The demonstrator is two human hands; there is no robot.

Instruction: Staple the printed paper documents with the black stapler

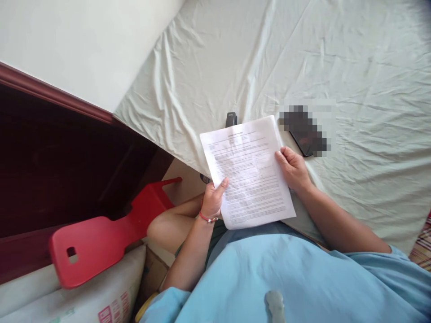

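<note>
Between my two hands is a stack of printed paper sheets [249, 175], tilted a little, with its lower edge close to my lap. My left hand [214, 197] grips the lower left edge, thumb on top of the page and the other fingers hidden beneath. At the right edge, my right hand [292, 168] pinches the sheets between thumb and fingers. A black stapler-like object [231, 119] lies just beyond the top edge, partly covered by the paper. Right of the sheets lies a dark phone-like object [305, 134], partly blurred out by pixelation.
A pale green wrinkled sheet [363, 188] covers the broad surface ahead and to the right. On the left stand a red plastic chair [97, 244] and a white printed sack [101, 296]. Dark wood furniture [67, 166] and a white wall [84, 49] border the left side.
</note>
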